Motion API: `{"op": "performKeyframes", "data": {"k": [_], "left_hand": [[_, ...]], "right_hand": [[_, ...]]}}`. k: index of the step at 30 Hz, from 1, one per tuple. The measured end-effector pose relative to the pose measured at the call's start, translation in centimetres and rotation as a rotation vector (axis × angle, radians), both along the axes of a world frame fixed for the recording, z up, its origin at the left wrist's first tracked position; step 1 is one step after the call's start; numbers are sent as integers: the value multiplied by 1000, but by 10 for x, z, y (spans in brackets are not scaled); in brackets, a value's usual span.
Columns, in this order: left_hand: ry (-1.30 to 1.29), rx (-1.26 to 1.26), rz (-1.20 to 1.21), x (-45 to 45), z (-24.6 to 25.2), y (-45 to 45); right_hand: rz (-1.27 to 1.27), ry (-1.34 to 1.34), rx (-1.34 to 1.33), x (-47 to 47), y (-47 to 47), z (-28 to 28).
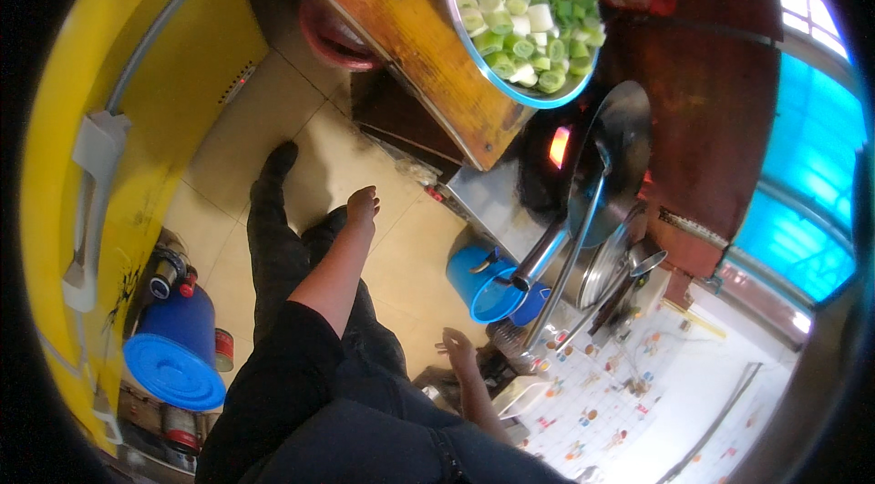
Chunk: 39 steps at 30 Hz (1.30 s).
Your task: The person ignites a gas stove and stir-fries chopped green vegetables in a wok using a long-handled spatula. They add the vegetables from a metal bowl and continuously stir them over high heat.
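My left hand point(363, 204) hangs over the tiled floor with its fingers loosely curled; whether it holds anything small cannot be seen. Lower right, my right hand point(456, 350) has its fingers apart and holds nothing, beside the blue buckets. A metal bowl of chopped green onions point(526, 26) sits on the wooden board point(437, 74) at the top. Right of it a wok point(618, 149) stands tilted by the stove, its handle towards me, with a long-handled ladle point(589, 204) lying in it. An orange glow point(559, 147) shows beside the wok.
A yellow refrigerator point(184, 26) stands at left, a lidded blue bin point(174, 354) near its base. A light-blue bucket point(489, 286) is on the floor below the stove. Pot lids and utensils point(615, 272) lie beyond the wok. A red basin point(335, 39) is under the wooden board.
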<state>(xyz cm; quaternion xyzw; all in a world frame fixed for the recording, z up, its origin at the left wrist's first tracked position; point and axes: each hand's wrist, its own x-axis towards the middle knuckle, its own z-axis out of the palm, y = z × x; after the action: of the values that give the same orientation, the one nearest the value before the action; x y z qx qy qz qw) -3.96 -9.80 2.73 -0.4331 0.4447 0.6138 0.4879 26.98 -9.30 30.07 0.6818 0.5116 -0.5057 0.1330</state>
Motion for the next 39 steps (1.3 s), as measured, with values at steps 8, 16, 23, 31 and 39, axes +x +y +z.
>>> {"op": "performKeyframes", "data": {"k": [8, 16, 23, 31, 39], "left_hand": [[-16, 24, -1, -15, -7, -28], [5, -67, -13, -39, 6, -57], [1, 107, -96, -61, 7, -84], [171, 59, -1319, -88, 106, -49], [229, 685, -1138, -87, 302, 25]], "right_hand": [[91, -33, 22, -19, -5, -10], [21, 38, 11, -59, -2, -29], [-108, -14, -9, -100, -4, -25], [107, -197, 72, -128, -13, -6], [-132, 25, 313, -110, -68, 6]]}}
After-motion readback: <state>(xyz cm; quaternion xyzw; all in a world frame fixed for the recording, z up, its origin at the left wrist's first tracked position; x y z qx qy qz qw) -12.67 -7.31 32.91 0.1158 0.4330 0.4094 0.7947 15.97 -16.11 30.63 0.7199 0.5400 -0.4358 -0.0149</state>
